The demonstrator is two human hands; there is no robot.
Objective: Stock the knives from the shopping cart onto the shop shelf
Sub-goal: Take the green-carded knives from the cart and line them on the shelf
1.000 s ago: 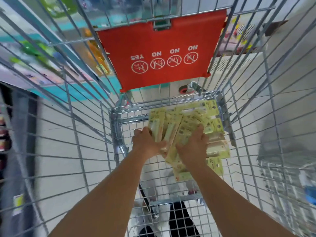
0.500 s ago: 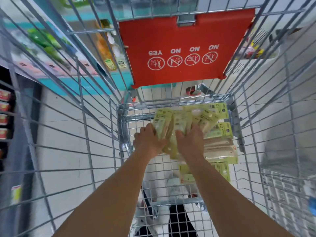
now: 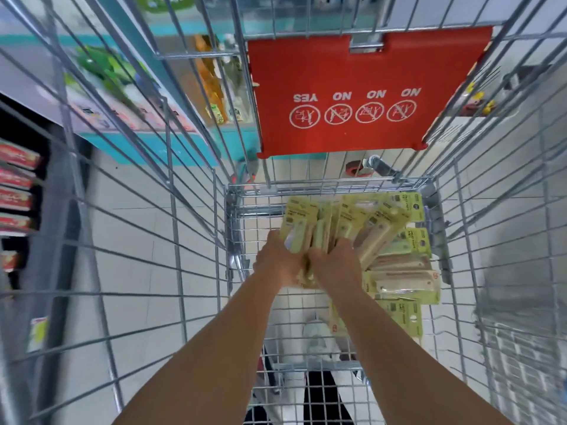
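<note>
While both arms reach deep into the wire shopping cart [image 3: 196, 210], a person gathers carded knives from its floor, the pick-up step of a restocking job. The left hand [image 3: 277, 260] and the right hand [image 3: 336, 262] sit side by side, almost touching, fingers curled down over a bunch of yellow-green knife packs [image 3: 310, 231] that stands tilted on end between them. Both hands appear clamped on that bunch, though the fingertips are hidden behind the cards. More loose packs [image 3: 402, 280] lie flat and overlapping just to the right, against the cart's far right corner, with 1 or 2 nearer the person. A red child-seat flap [image 3: 352, 72] with 4 printed warning symbols hangs at the cart's far end. Shop shelving [image 3: 18, 185] shows through the wire on the left, blurred; which shelf takes the knives cannot be told. Judged from this view, little or nothing has been shelved, since most stock remains in the cart. The next move likely calls for squaring the bunch, lifting it straight up clear of the wire walls, and keeping the slippery cards from fanning out.
</note>
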